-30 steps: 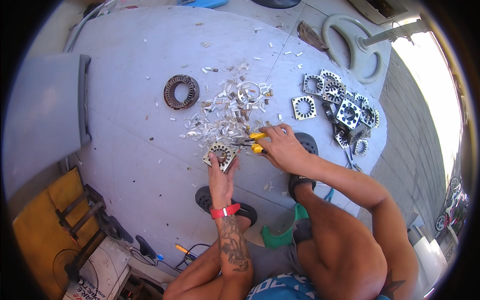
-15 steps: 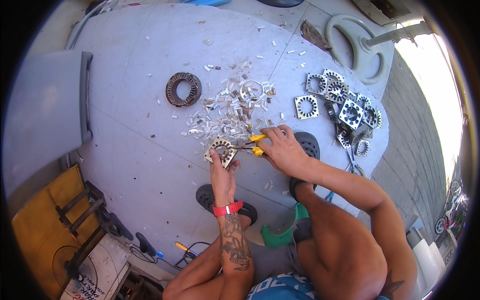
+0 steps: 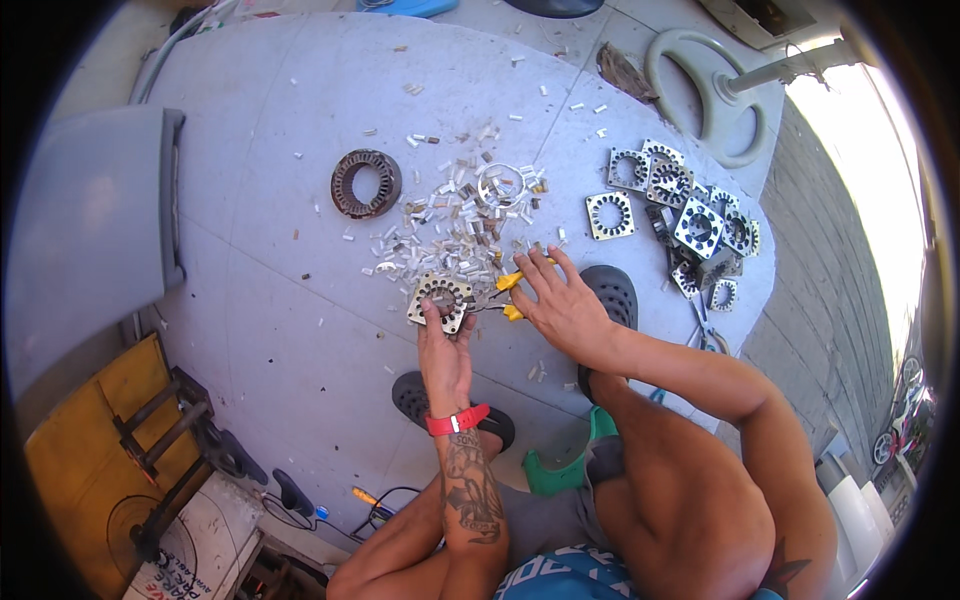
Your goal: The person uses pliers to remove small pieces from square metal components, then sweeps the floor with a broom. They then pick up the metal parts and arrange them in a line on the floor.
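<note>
Nearest, a green stool (image 3: 555,478) shows beside the person's legs; the left wrist wears a red band (image 3: 457,420), and a dark clog (image 3: 410,396) lies to either side of it. Just beyond, the left hand (image 3: 446,358) pinches a square metal plate (image 3: 420,292) by its near edge, thumb on the upper face; the plate sits above the floor (image 3: 290,330), tilted somewhat. The right hand (image 3: 562,308) has its fingers splayed over the parted yellow handles of the pliers (image 3: 510,282), whose tips reach the plate's right side; whether they bite on anything, I cannot tell. The plate looks rigid and probably fairly heavy for its size, its smooth faces likely slippery; the flat corners outside the slotted opening seem the surest hold; the pliers should handle best far back on their grips. Farther on, many small pale sleeves (image 3: 447,238) lie scattered; right of them, a loose plate (image 3: 594,226) rests near a heap of plates (image 3: 701,247); farther left stands a dark slotted ring (image 3: 366,207).
</note>
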A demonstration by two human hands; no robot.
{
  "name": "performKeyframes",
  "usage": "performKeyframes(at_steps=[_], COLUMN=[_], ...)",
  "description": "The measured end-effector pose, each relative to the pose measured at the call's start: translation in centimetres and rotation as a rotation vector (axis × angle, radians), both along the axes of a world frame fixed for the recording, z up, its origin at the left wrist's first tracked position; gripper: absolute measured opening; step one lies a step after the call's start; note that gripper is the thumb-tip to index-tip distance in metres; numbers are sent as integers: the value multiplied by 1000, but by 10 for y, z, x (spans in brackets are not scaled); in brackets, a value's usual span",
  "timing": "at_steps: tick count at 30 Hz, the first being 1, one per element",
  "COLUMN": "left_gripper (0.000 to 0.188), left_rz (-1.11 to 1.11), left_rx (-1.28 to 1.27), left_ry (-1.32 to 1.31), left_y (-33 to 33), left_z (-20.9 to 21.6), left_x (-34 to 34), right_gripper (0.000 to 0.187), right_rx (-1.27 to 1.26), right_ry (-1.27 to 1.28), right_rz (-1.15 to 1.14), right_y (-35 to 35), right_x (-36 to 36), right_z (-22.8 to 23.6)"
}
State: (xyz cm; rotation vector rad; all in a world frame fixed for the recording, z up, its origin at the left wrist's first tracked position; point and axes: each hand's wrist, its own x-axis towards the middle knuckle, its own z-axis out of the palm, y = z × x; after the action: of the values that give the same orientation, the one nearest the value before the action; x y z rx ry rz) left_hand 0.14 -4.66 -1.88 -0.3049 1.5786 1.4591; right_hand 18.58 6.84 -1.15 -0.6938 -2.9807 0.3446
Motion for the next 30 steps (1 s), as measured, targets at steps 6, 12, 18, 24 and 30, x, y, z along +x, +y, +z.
performKeyframes(at_steps=[6,12,18,24,30], left_gripper=[46,52,51,50,47], left_rz=[-52,-36,-40,-60,-38], left_rx=[8,36,-42,-44,-16], left_ry=[7,47,22,18,9], left_y=[0,1,-5,-5,-4], left_z=[3,0,-4,-4,-4], left_x=[-1,-3,-8,2,1], right_gripper=[32,38,35,38,36], right_rx=[-427,-1205,-315,-167,-792], right_ry=[-133,-57,19,-125,-57], right_rz=[-23,-528,-143,22,-280], right_y=[-3,15,8,0,9], right_x=[-6,-14,-4,-10,-10], right_z=[7,16,-2,-7,-3])
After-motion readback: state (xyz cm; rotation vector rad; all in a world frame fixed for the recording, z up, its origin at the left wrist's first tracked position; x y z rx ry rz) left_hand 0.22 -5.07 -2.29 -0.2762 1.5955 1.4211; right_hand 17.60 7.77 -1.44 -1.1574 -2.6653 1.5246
